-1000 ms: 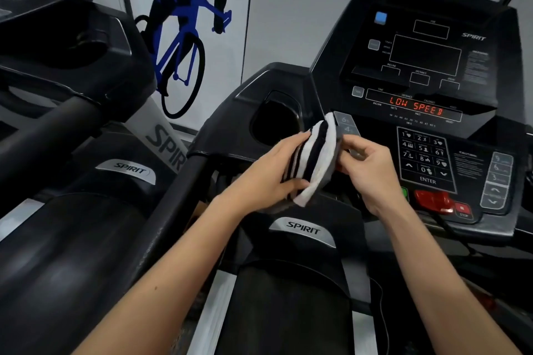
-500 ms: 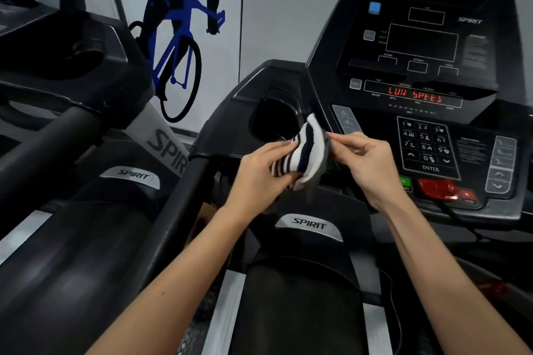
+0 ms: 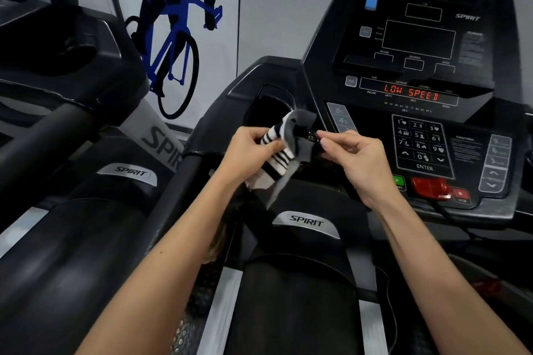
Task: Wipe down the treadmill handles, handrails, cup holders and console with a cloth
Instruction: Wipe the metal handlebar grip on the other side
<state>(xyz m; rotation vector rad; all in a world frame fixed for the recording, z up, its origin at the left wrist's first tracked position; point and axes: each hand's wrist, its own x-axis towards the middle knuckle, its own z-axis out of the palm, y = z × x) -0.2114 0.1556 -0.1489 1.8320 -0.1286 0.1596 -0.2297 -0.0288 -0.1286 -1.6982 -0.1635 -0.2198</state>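
Cloth point(image 3: 284, 153) hanging btwn both hands, just before the console's point(image 3: 418, 66) left edge.
Left hand point(image 3: 248, 153) gripping its left side & right hand point(image 3: 352, 155) pinching its right side, cup holder point(image 3: 268, 106) sitting just behind. Keypad point(image 3: 421, 144) lying right of right hand; handrail point(image 3: 170, 204) running down-left from the cup holder corner, w/ 2nd treadmill point(image 3: 57, 95) standing further left.

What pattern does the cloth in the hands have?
The cloth is white with black stripes and grey edges; head view.

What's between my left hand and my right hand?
The striped cloth, in the head view: the left hand grips its bunched end, and the right hand pinches its dark edge.
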